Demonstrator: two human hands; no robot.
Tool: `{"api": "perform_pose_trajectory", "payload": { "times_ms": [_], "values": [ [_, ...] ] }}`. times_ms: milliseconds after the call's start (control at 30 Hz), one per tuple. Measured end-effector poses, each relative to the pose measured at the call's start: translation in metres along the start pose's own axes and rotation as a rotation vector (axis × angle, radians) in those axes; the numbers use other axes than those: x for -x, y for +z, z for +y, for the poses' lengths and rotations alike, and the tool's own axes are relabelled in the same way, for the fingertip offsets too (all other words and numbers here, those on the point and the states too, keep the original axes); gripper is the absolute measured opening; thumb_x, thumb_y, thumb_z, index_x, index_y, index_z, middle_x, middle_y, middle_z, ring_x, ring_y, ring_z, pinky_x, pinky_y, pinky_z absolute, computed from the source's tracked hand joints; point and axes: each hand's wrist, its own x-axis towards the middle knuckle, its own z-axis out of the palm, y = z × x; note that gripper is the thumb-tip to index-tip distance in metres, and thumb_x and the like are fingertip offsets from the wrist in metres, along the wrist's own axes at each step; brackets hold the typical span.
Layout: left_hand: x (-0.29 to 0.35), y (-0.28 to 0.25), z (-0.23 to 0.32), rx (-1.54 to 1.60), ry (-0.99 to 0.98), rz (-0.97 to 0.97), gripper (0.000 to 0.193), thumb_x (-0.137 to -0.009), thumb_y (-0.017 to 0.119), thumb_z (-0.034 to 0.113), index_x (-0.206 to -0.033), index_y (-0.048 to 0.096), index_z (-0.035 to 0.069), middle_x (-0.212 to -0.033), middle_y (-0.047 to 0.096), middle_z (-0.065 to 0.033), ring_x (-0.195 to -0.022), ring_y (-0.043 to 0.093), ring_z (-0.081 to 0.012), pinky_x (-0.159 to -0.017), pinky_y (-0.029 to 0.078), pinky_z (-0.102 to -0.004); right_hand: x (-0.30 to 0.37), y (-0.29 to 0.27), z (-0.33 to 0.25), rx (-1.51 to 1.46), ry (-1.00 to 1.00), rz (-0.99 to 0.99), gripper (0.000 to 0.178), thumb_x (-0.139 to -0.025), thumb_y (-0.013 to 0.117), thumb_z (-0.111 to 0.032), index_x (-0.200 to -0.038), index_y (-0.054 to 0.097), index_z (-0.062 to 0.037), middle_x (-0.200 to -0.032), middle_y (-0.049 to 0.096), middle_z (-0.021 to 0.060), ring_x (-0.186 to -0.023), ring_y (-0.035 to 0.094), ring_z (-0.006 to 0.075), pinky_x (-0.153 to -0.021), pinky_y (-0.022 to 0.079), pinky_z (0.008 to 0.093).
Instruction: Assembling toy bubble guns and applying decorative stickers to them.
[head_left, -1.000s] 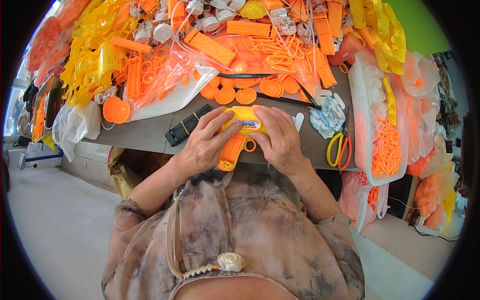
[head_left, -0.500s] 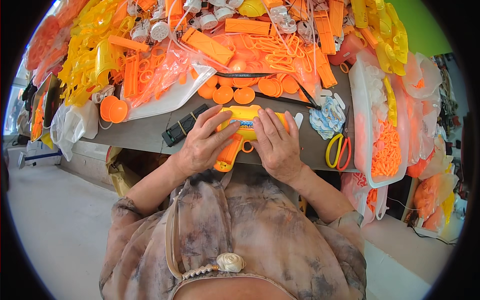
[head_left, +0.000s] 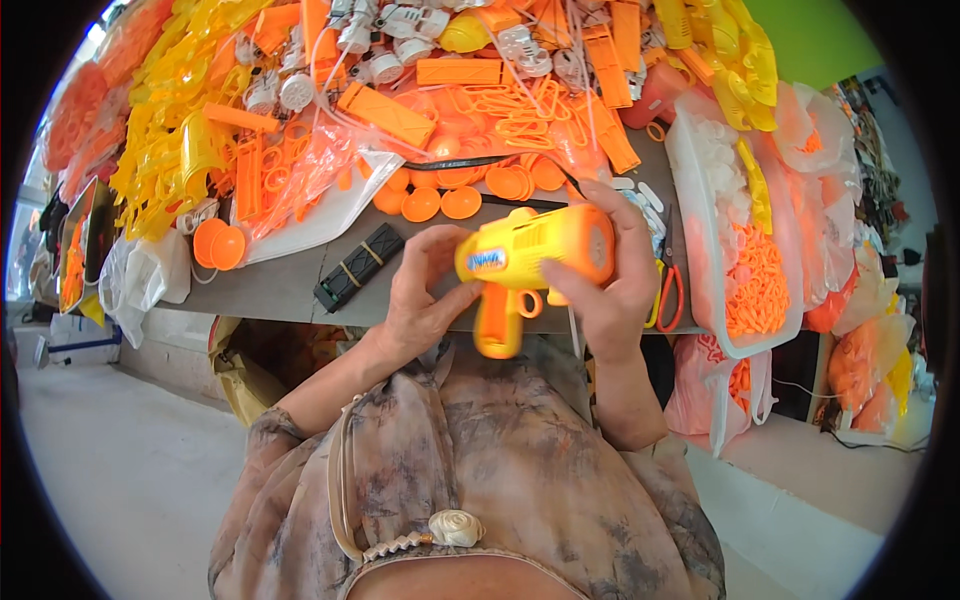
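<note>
You've turned the yellow-and-orange plastic toy gun mid-frame, its round front now showing at right.
Your right hand has moved to that front, thumb and fingers clamped on it; your left hand curls at the rear, grip impossible to tell. Heaped orange, yellow and white plastic parts fill the top; a translucent plastic bin stands right, a black oblong case left, red-and-yellow-handled scissors partly behind your right hand. The grey tabletop's near edge passes behind the toy's handle.

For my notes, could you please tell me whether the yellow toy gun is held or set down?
Held: the left hand grips the rear of the yellow toy gun; the right hand its front.
</note>
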Motion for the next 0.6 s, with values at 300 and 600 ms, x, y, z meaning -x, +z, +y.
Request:
{"api": "perform_pose_trajectory", "payload": {
  "times_ms": [300,600],
  "values": [
    [0.0,-0.031,0.025,-0.011,0.006,0.429,0.021,-0.097,0.041,0.009,-0.112,0.051,-0.002,-0.107,0.058,-0.0119,-0.094,0.057,-0.0138,-0.085,0.047,-0.0284,0.019,0.087,0.016,0.835,-0.595,-0.359,0.039,-0.077,0.057,-0.014,-0.114,0.053,-0.0045,-0.123,0.047,0.0193,-0.101,0.051,0.0323,-0.086,0.042,0.0429],
    [-0.003,-0.034,0.034,-0.269,0.202,0.317,0.029,-0.091,0.051,0.009,-0.118,0.049,-0.003,-0.121,0.052,-0.0151,-0.113,0.049,-0.022,-0.095,0.039,-0.0351,0.007,0.073,0.03,0.545,-0.435,-0.281,0.03,-0.08,0.055,-0.003,-0.11,0.055,0.0016,-0.117,0.05,0.0205,-0.11,0.05,0.0349,-0.094,0.04,0.0429]
  ]
}}
